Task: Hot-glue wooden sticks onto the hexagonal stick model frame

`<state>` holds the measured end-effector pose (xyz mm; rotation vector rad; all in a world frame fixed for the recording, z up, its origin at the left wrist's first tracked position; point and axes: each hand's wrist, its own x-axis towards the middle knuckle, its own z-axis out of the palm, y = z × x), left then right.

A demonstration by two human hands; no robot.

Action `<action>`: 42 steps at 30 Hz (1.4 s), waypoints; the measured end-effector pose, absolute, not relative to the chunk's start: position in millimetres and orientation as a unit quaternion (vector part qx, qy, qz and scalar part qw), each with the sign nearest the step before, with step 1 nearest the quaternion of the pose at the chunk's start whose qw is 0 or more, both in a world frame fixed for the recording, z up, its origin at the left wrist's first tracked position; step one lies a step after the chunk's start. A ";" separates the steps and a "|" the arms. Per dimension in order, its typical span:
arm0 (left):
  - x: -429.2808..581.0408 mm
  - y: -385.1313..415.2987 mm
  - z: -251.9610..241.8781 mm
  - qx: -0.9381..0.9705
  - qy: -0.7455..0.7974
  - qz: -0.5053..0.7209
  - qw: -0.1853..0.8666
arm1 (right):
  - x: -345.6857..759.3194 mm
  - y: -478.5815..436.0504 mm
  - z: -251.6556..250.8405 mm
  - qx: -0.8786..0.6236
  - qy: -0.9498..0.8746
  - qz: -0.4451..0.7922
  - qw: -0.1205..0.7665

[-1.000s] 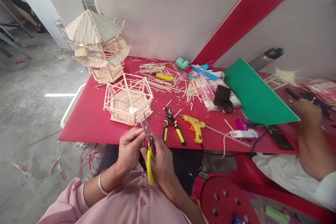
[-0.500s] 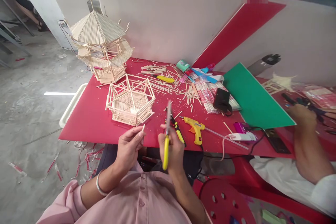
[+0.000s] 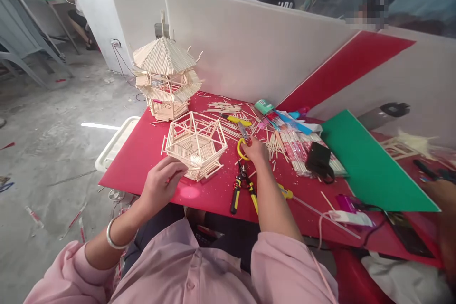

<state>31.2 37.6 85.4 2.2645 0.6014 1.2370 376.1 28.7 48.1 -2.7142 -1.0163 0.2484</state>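
My right hand (image 3: 257, 152) reaches over the table with its fingers on the yellow-handled scissors (image 3: 243, 148), whose blades point away from me. My left hand (image 3: 166, 181) is closed, fingertips pressed together, beside the front left of a hexagonal stick frame (image 3: 194, 145). Whatever it pinches is hidden. Behind the frame stands a tiered stick pavilion (image 3: 166, 59) with a pointed roof. Black-and-yellow pliers (image 3: 242, 183) lie open below my right hand. A yellow craft knife (image 3: 238, 120) rests on loose sticks (image 3: 224, 107) beyond the scissors.
A yellow glue gun (image 3: 285, 192) is partly hidden by my right forearm. Bagged sticks (image 3: 295, 152), a black adapter (image 3: 318, 156) and a green board (image 3: 374, 166) are at the right. Another person's blurred arm (image 3: 445, 199) is at the far right. A pale partition (image 3: 231, 47) stands behind.
My right hand has moved forward with the scissors, from near my body to over the table. My left hand has shifted left, and its short stick no longer shows. The view has shifted.
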 end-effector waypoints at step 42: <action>19.2 137.9 75.1 0.881 0.134 0.390 0.234 | 204.5 -28.1 76.8 -0.664 -0.611 -0.059 0.426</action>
